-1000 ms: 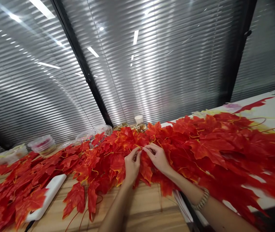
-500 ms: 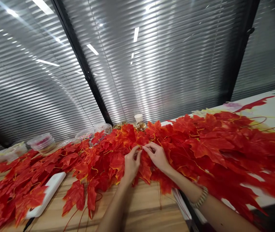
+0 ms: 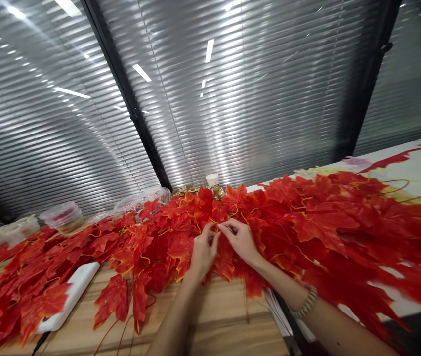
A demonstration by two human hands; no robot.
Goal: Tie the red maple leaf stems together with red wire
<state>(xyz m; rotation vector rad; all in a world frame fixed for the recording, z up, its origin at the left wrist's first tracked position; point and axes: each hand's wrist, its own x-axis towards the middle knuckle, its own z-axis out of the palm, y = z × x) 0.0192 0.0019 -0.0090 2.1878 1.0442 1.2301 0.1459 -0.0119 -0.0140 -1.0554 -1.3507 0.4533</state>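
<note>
My left hand (image 3: 203, 247) is closed in a pinch at the middle of a long heap of red artificial maple leaves (image 3: 321, 220). Fingertips nearly touching it, my right hand (image 3: 240, 240) pinches from the other side and has a beaded bracelet on its wrist. Between the two pinches runs the thin yellowish stem of a maple leaf (image 3: 205, 200), which stands up just beyond the fingers. The exact spot where the fingertips meet the stem is too small to make out. More leaves with yellow stems lie around and under both hands.
On the wooden table (image 3: 225, 326) a white power bank (image 3: 71, 296) with a black cable lies partly under leaves. Behind the heap are clear plastic tubs (image 3: 62, 216), plastic bags (image 3: 156, 195) and a paper cup (image 3: 212, 180). A white table (image 3: 418, 173) adjoins on the right; blinds rise behind.
The left hand has shifted slightly right, towards the right hand. The leaf beyond the fingertips stands up more. The right hand has hardly moved.
</note>
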